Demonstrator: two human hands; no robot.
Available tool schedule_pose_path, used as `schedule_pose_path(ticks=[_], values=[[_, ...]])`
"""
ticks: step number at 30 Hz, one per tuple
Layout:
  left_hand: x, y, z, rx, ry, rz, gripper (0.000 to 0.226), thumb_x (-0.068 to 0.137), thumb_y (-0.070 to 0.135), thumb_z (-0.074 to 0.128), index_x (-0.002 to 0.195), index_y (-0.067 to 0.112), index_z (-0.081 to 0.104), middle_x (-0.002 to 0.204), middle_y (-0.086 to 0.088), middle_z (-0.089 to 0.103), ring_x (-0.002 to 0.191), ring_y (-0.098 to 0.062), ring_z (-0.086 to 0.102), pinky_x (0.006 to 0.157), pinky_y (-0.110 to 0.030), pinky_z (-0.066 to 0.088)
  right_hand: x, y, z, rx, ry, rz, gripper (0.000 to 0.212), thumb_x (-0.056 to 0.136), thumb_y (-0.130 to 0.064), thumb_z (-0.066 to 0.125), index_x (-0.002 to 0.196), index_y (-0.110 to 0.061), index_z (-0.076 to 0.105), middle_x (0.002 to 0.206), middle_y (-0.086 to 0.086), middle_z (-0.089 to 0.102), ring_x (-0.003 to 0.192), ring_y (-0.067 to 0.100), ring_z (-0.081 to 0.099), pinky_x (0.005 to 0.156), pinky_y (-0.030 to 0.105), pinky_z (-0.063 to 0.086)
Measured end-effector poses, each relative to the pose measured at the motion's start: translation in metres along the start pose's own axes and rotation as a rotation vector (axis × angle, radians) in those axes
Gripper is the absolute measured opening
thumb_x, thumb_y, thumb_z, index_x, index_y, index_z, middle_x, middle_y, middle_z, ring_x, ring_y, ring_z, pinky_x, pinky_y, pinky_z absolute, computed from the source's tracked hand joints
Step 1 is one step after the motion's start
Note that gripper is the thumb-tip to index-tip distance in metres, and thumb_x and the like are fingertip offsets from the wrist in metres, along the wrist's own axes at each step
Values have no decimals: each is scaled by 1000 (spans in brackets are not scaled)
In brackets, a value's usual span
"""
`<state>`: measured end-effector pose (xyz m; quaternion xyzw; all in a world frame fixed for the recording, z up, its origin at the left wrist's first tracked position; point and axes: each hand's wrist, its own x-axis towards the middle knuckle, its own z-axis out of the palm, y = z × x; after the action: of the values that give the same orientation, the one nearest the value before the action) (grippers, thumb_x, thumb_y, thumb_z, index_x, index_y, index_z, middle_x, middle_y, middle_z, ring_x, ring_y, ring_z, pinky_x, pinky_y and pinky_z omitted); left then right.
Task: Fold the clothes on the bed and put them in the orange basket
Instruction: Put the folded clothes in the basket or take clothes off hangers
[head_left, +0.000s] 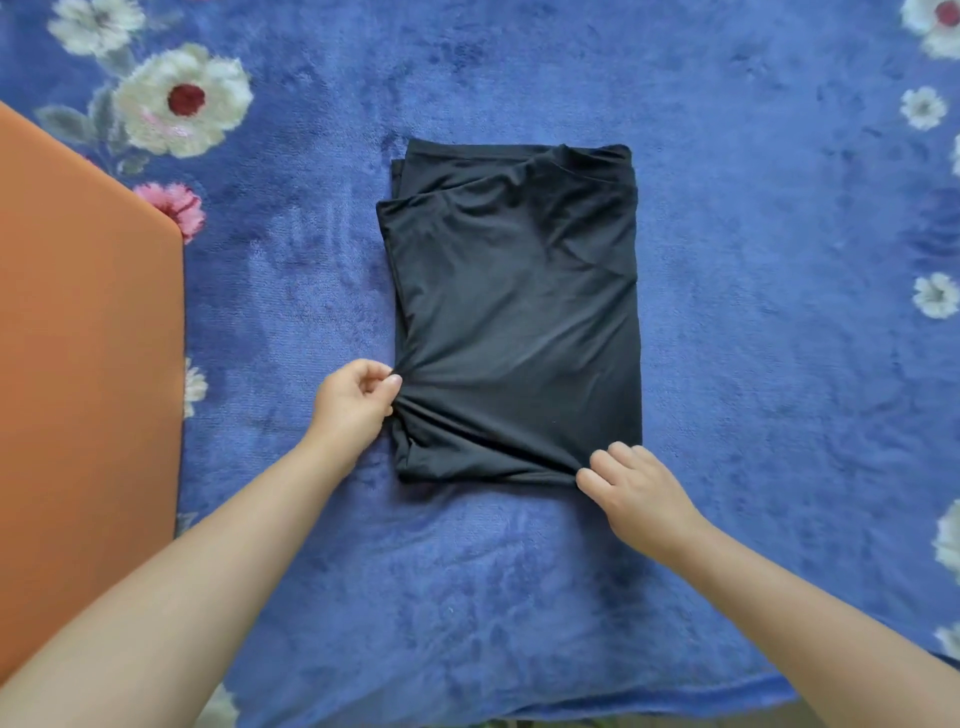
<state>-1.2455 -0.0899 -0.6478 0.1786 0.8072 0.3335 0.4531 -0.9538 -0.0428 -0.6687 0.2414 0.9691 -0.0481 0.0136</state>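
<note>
The black folded garment (514, 312) is pinched at its near left edge by the left hand (353, 402) and at its near right corner by the right hand (636, 491), seemingly so another fold can be made. The orange basket (88, 364) is kept just left of the left hand, ready for loading.

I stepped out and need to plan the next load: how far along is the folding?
Done: the black garment already lies folded into a rough rectangle on the blue floral blanket. In hand: the left hand pinches its near left edge, the right hand its near right corner. Left: it still has to go into the orange basket at the left. No other clothes show in view.
</note>
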Motion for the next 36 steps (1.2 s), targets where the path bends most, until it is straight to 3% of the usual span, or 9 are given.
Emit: schedule_pose_path(ticks=[4,10,13,17,20,25,31,34,36], values=[[-13,-8,-4,32,17,-20,22,91,13,56,70,18,52,61,1,51,40,5,50,48,-11,38,2,-2,4,-45,-27,36,29,56,5,35,74,-17,28,59,1,43,62,18,23,55,27,12],[-64,-29,7,429,-35,165,10,80,24,70,75,19,63,72,5,50,65,-10,47,63,-14,36,-8,-3,1,-34,-59,78,54,42,2,76,76,-15,38,62,2,45,58,20,35,55,28,15],[-62,-27,12,452,44,-19,21,81,31,68,91,12,65,69,6,46,83,-21,53,75,-29,40,-5,-4,-2,-3,-53,98,40,39,3,77,68,-12,55,61,1,47,54,21,43,50,26,27],[-56,-19,18,471,34,-103,15,83,24,67,74,14,59,58,7,44,73,-21,48,65,-28,35,-5,-6,-3,-5,-50,122,34,40,2,77,66,-12,59,62,1,48,55,21,45,52,26,25],[-56,-23,18,231,-4,-183,22,83,11,66,65,17,55,58,2,42,56,-16,37,48,-20,30,-5,-7,-3,-14,-54,129,35,39,2,77,66,-12,59,62,1,48,56,21,44,50,27,27],[-66,-50,-2,-76,-49,-150,12,89,7,58,99,8,64,77,1,56,53,5,49,50,-4,36,-9,-10,1,-26,-29,134,27,47,1,60,69,-12,60,63,1,48,62,20,36,50,27,29],[-58,-52,5,92,73,-229,13,90,9,57,77,12,59,63,0,52,46,-1,53,48,-11,39,-11,-9,1,-10,-37,126,33,59,-7,30,71,-10,61,65,2,49,67,21,31,56,29,23],[-62,-40,5,440,75,-86,12,86,6,53,96,9,59,84,-6,59,89,-27,59,78,-31,43,-18,3,-6,24,16,68,35,60,-7,30,84,-10,56,79,5,55,76,23,39,62,31,25],[-58,-40,-1,686,179,324,43,77,-4,42,117,9,51,112,-14,55,105,-34,52,88,-41,43,-22,22,-13,4,55,78,47,62,-4,29,103,-13,50,106,6,52,95,25,45,75,33,31]])
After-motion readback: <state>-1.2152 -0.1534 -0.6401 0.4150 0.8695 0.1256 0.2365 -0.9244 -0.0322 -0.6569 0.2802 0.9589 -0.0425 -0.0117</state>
